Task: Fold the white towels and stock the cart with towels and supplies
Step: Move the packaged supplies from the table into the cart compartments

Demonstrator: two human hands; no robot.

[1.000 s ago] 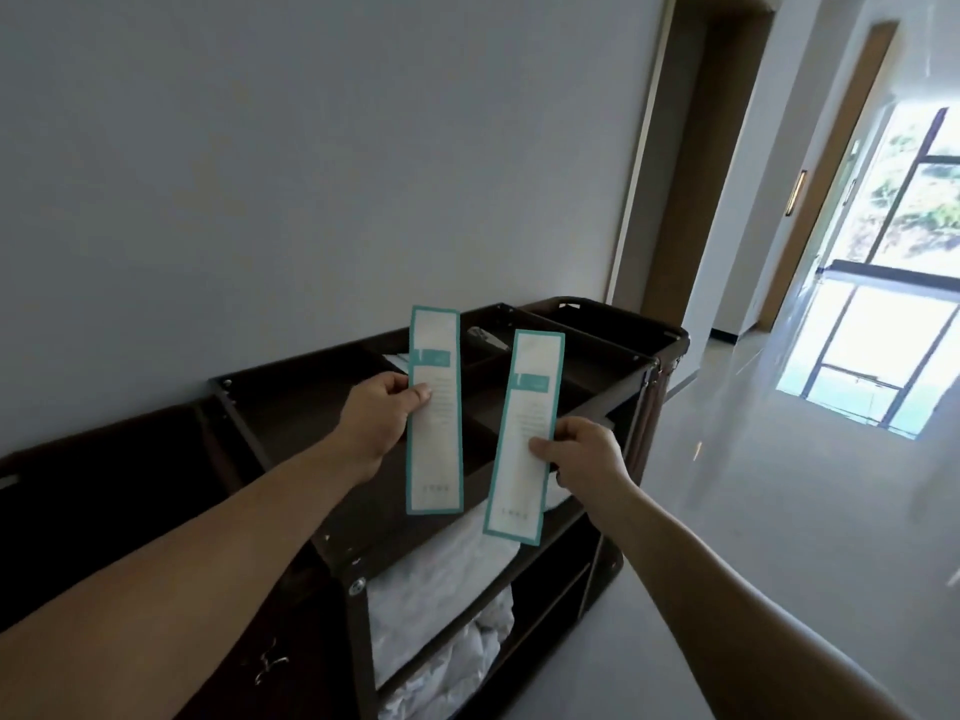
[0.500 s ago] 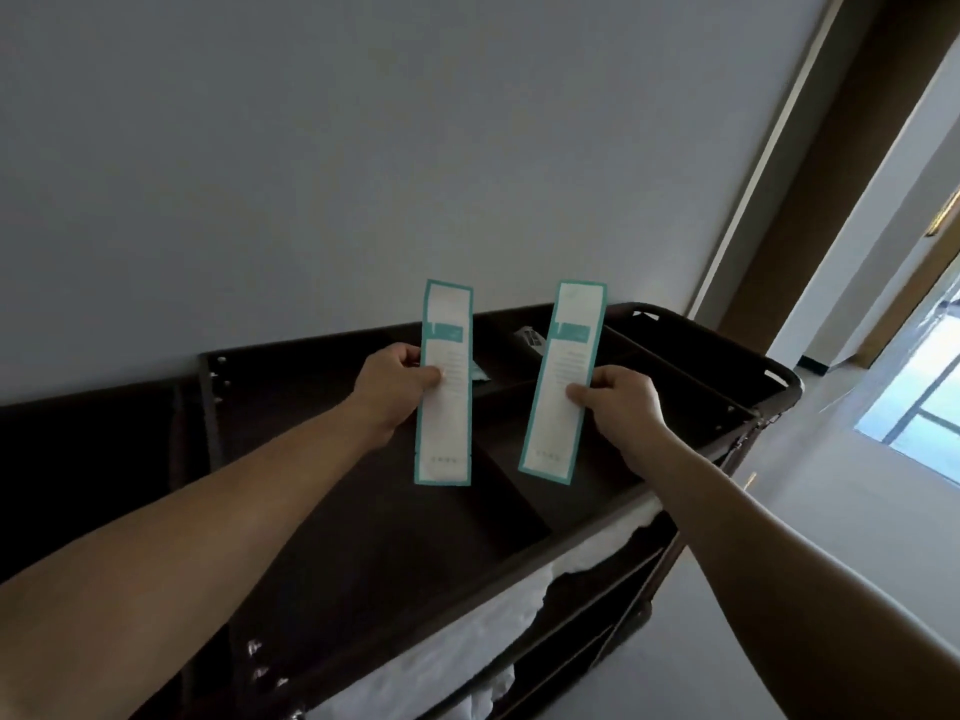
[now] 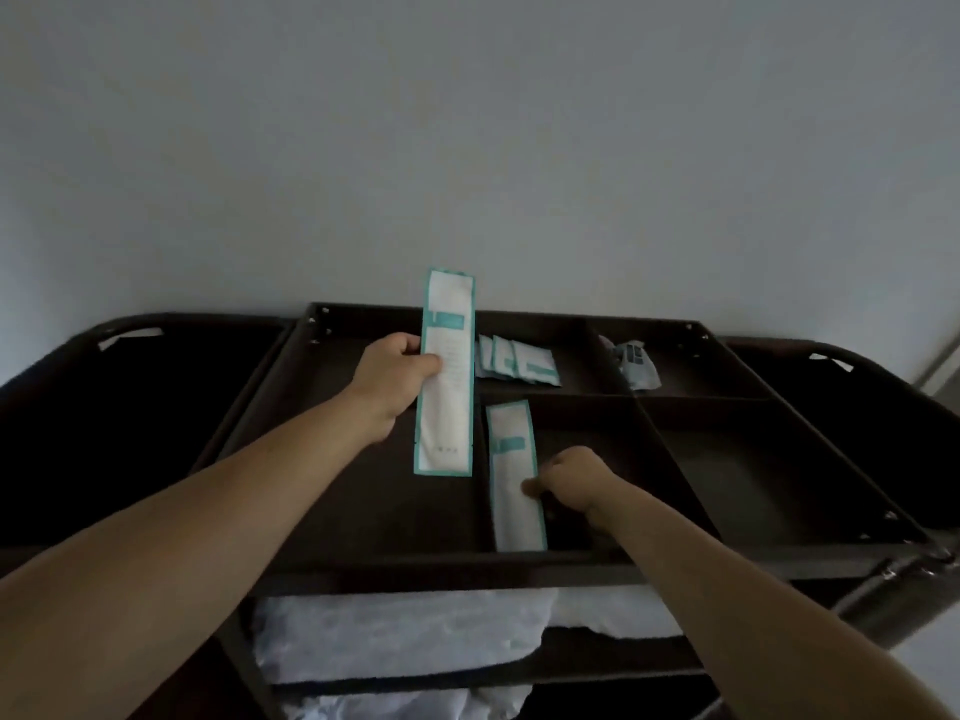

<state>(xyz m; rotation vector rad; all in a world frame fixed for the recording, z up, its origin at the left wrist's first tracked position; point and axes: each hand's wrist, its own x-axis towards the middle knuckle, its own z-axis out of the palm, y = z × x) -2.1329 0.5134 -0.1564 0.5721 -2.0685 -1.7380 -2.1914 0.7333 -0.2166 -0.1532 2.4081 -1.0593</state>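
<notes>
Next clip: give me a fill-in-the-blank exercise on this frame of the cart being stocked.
1. The right hand holds a packet down in the tray's ___ row.
2. The left hand grips the upright packet, so the long packets in view number ___.
3. The sachets lie in the tray's ___ row.
4. The towels under the tray are coloured ___.
Missing words: front; two; back; white.

Packets [image 3: 519, 363] lie in the cart tray [image 3: 415, 569], towels [image 3: 395, 631] beneath.
</notes>
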